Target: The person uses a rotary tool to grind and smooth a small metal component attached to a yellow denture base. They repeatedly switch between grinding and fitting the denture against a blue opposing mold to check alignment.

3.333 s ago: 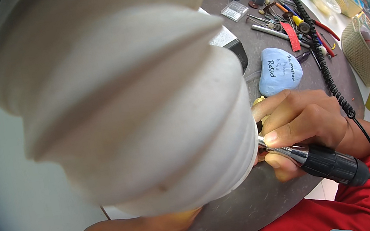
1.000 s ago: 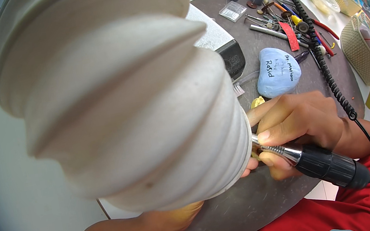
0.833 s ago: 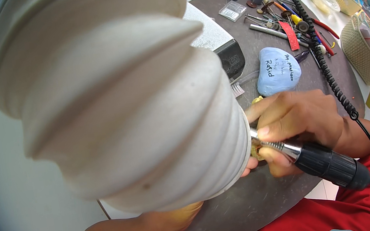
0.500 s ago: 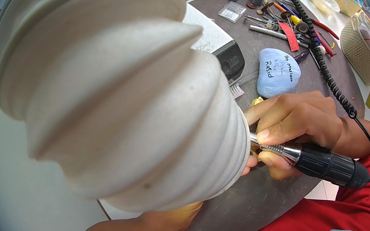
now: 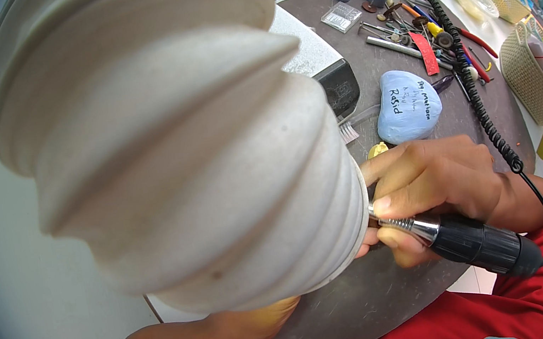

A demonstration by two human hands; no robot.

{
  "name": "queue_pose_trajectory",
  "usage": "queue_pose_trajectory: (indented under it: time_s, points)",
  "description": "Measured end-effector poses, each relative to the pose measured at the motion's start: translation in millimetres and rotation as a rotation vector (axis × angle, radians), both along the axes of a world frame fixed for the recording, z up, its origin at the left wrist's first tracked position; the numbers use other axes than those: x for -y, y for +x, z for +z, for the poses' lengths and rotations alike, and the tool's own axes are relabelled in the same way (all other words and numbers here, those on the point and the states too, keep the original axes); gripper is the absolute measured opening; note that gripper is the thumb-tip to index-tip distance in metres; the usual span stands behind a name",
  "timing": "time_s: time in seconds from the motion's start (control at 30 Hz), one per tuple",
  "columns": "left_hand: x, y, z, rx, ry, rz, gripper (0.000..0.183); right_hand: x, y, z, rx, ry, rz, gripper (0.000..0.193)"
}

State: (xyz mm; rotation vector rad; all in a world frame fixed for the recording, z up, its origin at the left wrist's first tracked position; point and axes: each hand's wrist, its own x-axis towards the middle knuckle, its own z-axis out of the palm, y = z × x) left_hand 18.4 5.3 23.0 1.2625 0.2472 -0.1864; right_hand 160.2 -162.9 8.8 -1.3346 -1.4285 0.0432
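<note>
Right up under the head camera, a big pale ribbed duct (image 5: 168,151) fills most of the view, and just past its lower rim the right hand (image 5: 431,179) is curled tight, pen-style, around a rotary handpiece (image 5: 467,244), thumb and fingers pinching the knurled metal collar while the black body trails back toward the wrist. The tool tip and whatever it works on sit hidden behind the duct's edge. The left hand itself is out of sight; only a forearm (image 5: 206,335) runs beneath the duct, so its grip can't be told. That handpiece looks stiff and light, best held at the collar for control, with the coiled cord (image 5: 476,106) tugging behind. Across the dark counter (image 5: 351,300) lie a blue lump (image 5: 408,107) and scattered hand tools (image 5: 406,32).
</note>
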Motion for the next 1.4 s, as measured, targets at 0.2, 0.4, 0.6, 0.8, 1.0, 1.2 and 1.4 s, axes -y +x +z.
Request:
queue_pose_trajectory:
  time_s: [0.2,0.4,0.6,0.8,1.0,1.2,1.4]
  points:
    - [-0.6,0.8,0.6,-0.008,0.020,-0.015,0.027,0.0,1.5,2.2,0.040,-0.017,-0.013,0.022]
    - [-0.8,1.6,-0.8,-0.006,-0.036,-0.013,0.026,0.8,3.2,6.2,0.072,-0.037,-0.030,0.022]
    - [-0.8,-10.0,-2.3,-0.048,-0.028,0.033,0.027,-1.6,0.4,1.5,0.034,0.016,0.024,0.022]
    - [-4.5,-1.8,-5.1,-0.035,0.033,-0.033,0.027,-1.6,3.4,-1.2,0.067,-0.002,-0.005,0.024]
    - [0.5,0.8,1.3,0.011,0.082,-0.040,0.027,6.0,9.5,-1.2,0.062,-0.013,-0.034,0.029]
    - [4.6,0.1,0.5,-0.002,-0.102,0.062,0.028,4.8,24.7,7.0,0.124,-0.008,-0.002,0.025]
    - [9.5,2.9,1.2,0.026,-0.001,0.047,0.018,5.2,16.3,9.4,0.096,-0.042,0.001,0.023]
